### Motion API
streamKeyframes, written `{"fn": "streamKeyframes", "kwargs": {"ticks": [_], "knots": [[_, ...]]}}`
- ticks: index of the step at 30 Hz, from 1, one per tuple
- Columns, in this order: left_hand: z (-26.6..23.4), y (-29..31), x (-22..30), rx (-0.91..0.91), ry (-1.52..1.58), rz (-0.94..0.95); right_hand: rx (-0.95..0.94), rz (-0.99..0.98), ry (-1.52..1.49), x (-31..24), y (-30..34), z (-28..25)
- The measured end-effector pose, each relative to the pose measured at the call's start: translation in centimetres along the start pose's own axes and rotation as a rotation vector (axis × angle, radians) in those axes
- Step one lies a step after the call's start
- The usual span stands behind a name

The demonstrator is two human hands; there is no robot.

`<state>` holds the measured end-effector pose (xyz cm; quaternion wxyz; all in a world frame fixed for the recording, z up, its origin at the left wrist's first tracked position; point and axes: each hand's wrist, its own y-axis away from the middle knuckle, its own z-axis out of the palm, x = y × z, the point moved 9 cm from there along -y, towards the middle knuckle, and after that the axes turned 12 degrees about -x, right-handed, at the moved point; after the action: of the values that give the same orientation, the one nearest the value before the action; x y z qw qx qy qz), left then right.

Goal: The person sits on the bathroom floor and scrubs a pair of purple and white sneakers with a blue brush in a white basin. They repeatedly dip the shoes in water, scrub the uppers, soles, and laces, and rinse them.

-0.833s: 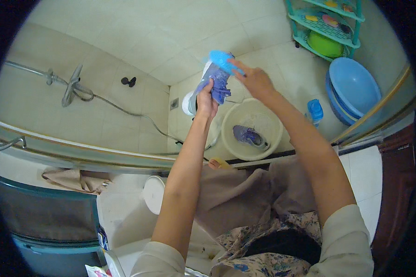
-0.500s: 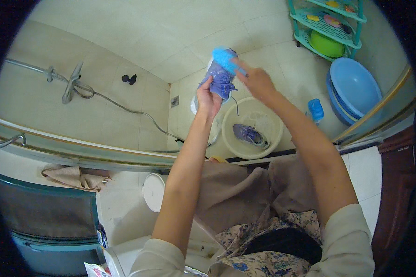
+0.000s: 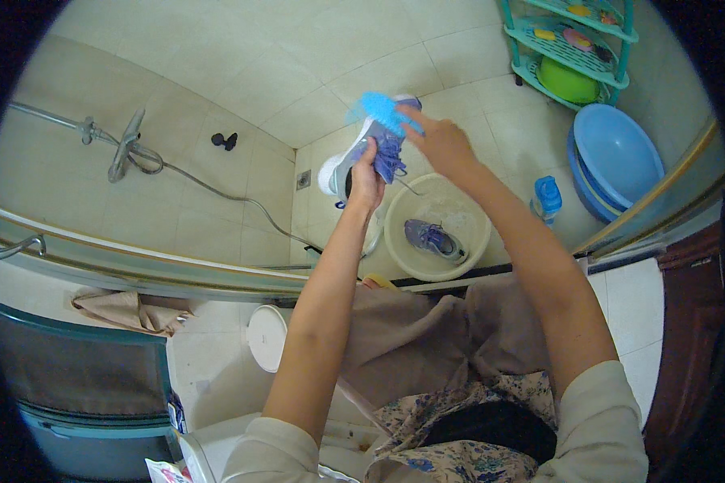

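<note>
My left hand grips a purple lace-up sneaker with a pale sole, holding it up tilted above the floor. In my right hand is a bright blue scrubbing brush, pressed to the sneaker's upper near the toe. The brush covers part of the shoe, and its bristles look blurred. Below and to the right, a cream basin on the tiled floor holds a second purple sneaker and some cloudy water.
Stacked blue basins stand at the right, beside a blue bottle and a green shelf rack. A shower hose runs from the wall tap down to the floor. Along the near side passes a raised track. A white round-lidded bin stands closer.
The sneaker has turned, so its pale side and opening show more. The brush has shifted slightly left and down across the upper.
</note>
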<state>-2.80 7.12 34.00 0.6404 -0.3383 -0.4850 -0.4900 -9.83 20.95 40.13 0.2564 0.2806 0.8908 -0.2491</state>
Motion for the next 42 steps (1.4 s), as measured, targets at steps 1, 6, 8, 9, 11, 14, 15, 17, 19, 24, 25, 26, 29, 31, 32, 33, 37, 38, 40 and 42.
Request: {"fn": "streamKeyframes", "kwargs": {"ticks": [1, 6, 8, 9, 11, 14, 15, 17, 19, 24, 25, 26, 29, 31, 32, 33, 37, 38, 40, 42], "knots": [[-0.1, 0.1, 0.2, -0.001, -0.152, 0.000, 0.046, 0.003, 0.023, 1.1, -0.1, -0.6], [-1.9, 0.5, -2.5, 0.065, -1.074, -0.411, -0.030, 0.014, -0.134, 0.6, 0.2, -0.2], [-6.0, 0.9, -3.6, 0.106, -1.161, -0.346, -0.134, -0.121, -0.070, -3.8, 0.5, 2.4], [-4.1, 1.0, -2.9, 0.089, -1.195, -0.313, -0.118, -0.055, -0.046, -2.1, 0.6, 2.1], [-3.0, 1.7, -2.7, 0.110, -1.184, -0.458, -0.080, 0.052, -0.009, 1.1, 0.2, 0.5], [-1.3, 1.5, -1.9, 0.068, -1.210, -0.373, -0.066, 0.096, -0.009, 3.1, 0.4, -0.5], [-1.5, 1.1, -2.2, 0.019, -1.239, -0.332, -0.091, 0.075, 0.019, 2.4, 0.6, -0.3], [-3.2, 0.7, -3.6, -0.071, -1.295, -0.256, -0.149, -0.064, -0.054, -2.2, 0.9, 0.9], [-3.7, 1.0, -5.4, -0.252, -1.442, -0.359, -0.309, -0.085, -0.059, -5.4, 1.7, 1.8], [0.4, 1.3, -3.2, -0.117, -1.348, -0.339, -0.156, 0.020, -0.213, 1.2, 0.6, 0.8], [0.6, 1.1, -3.8, -0.129, -1.392, -0.341, -0.153, 0.080, -0.191, 2.7, 0.4, 0.3], [0.1, 0.8, -4.3, -0.132, -1.445, -0.341, -0.148, 0.131, -0.175, 3.1, 0.2, -0.2], [-2.1, 0.8, -5.2, -0.231, -1.511, -0.166, -0.100, -0.104, -0.275, -3.1, 1.0, 2.0], [-3.9, 1.4, -5.7, -0.257, -1.514, -0.160, -0.201, -0.037, -0.372, -3.3, 0.8, 3.0], [-1.5, 0.7, -5.2, -0.268, -1.499, -0.217, -0.235, 0.023, -0.393, -1.8, 0.6, 2.8], [0.3, 0.6, -4.4, -0.264, -1.493, -0.281, -0.237, 0.073, -0.327, -0.1, 0.6, 2.2], [2.3, 0.4, -4.5, -0.233, -1.503, -0.389, -0.181, -0.066, -0.056, 3.4, -0.4, 2.5], [-0.7, 0.4, -5.0, -0.269, -1.658, -0.255, -0.165, -0.138, -0.079, 1.5, -0.7, 3.5], [-2.2, 0.3, -5.7, -0.359, -1.780, -0.117, -0.137, -0.173, -0.166, -0.9, -0.5, 4.4], [-2.0, 0.4, -6.0, -0.384, -1.719, -0.134, -0.171, -0.057, -0.208, -0.4, 0.1, 3.7]]}}
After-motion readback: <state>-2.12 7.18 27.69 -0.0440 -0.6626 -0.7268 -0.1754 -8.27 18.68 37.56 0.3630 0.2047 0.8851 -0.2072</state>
